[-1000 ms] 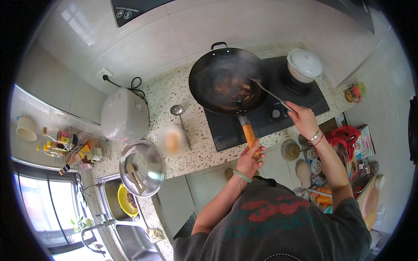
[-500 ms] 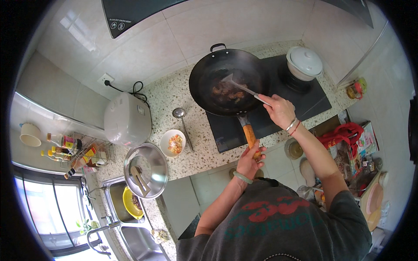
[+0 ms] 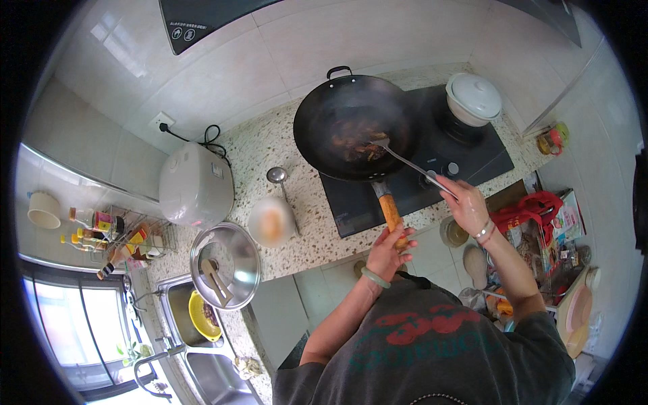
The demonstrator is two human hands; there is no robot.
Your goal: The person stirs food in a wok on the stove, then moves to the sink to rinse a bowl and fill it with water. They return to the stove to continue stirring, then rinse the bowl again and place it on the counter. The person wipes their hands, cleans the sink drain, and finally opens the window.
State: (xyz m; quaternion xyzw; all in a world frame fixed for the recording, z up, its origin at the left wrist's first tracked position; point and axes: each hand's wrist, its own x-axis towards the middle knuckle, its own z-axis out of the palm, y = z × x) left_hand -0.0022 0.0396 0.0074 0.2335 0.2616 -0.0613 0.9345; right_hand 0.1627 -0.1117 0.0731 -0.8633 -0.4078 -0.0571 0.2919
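A black wok [image 3: 314, 125] sits on the dark cooktop [image 3: 486, 145], and browned food pieces [image 3: 354, 142] lie in its bottom under a haze of steam. My left hand [image 3: 388, 253] is closed around the end of its wooden handle [image 3: 388, 208]. In my right hand [image 3: 466, 206], to the right of that handle, is the grip of a metal spatula [image 3: 408, 163]. The spatula's blade rests among the food at the near right side of the wok.
A lidded white pot [image 3: 472, 94] stands on the cooktop's right. On the counter's left are a ladle [image 3: 277, 175], a blurred bowl [image 3: 260, 233], a rice cooker [image 3: 196, 185] and a steel basin [image 3: 246, 270] with tongs inside. The sink [image 3: 216, 378] holds a yellow basket [image 3: 200, 324].
My right hand has drawn the spatula back toward me and to the right, bringing its blade from the wok's middle to its near right side. The left hand keeps its hold.
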